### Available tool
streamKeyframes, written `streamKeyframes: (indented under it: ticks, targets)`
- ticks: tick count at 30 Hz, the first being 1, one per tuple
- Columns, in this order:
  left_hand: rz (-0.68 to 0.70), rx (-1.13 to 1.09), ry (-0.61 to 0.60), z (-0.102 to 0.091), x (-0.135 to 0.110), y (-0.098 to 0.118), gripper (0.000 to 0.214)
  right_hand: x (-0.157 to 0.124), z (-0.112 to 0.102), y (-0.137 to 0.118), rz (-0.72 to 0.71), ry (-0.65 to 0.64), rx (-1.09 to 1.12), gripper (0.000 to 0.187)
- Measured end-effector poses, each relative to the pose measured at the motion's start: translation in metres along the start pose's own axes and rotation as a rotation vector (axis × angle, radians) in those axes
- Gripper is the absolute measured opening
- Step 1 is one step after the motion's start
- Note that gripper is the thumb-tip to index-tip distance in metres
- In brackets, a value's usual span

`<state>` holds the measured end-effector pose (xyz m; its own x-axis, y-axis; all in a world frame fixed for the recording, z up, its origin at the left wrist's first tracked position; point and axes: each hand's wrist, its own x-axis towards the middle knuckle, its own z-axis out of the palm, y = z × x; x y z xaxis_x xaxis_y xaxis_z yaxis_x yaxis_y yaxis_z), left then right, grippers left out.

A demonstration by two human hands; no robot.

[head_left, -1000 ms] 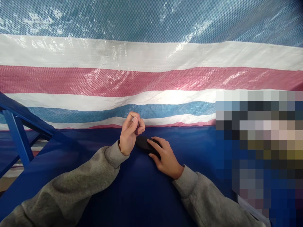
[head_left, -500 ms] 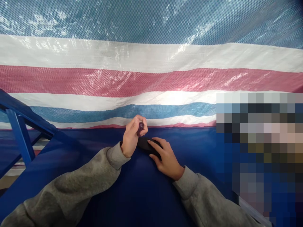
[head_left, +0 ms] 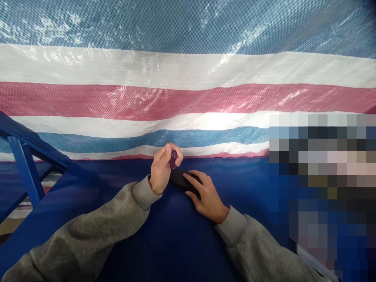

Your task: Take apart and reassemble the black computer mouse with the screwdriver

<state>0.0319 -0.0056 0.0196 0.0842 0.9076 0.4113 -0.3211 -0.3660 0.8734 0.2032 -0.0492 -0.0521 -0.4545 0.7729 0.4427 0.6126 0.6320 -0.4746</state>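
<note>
Purple item (head_left: 174, 159), too small for its kind to be told, is pinched between the thumb and fingers of the left hand (head_left: 161, 170), at about 7 o'clock from the middle of the view. The hand is closed on it and raised off the surface. Just beside it, at about 6 o'clock, a black oval object (head_left: 182, 181) is lying on a blue table top (head_left: 164, 243). The right hand (head_left: 207, 194) is laid over that object from about 5 o'clock, its fingers spread across the top and not closed around it. The hands are near each other but apart. As far as can be judged, the purple item has been taken up in one hand, while the black object is left lying under the other; the two are not joined. Grey sweatshirt sleeves (head_left: 88, 231) are worn on both arms. A striped tarpaulin (head_left: 188, 98) hangs at 12 o'clock, a blue metal frame (head_left: 26, 164) stands at 9 o'clock, and a pixelated patch (head_left: 320, 176) hides whatever is at 3 o'clock.
</note>
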Motion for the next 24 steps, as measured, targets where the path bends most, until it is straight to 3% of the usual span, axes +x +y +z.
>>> streamKeyframes:
  ticks: [5, 11, 15, 20, 24]
  targets:
    - [0.021, -0.083, 0.007, -0.0007, 0.0003, -0.0001, 0.021, 0.0001, 0.0, 0.0003, 0.001, 0.006, 0.0, 0.045]
    - [0.027, 0.033, 0.045, -0.0017, 0.0018, 0.0008, 0.03, -0.0004, 0.0012, 0.0016, -0.01, 0.008, -0.015, 0.048]
    - [-0.032, -0.004, 0.027, -0.0011, 0.0043, 0.0013, 0.041, -0.0003, 0.0014, 0.002, -0.019, 0.014, -0.011, 0.047]
    - [-0.056, -0.11, -0.004, -0.0011, 0.0048, 0.0013, 0.026, 0.0005, 0.0007, 0.0003, -0.01, 0.01, -0.003, 0.047]
    - [-0.036, -0.073, 0.014, -0.0023, 0.0044, 0.0004, 0.02, 0.0006, 0.0003, -0.0004, -0.003, 0.008, -0.003, 0.047]
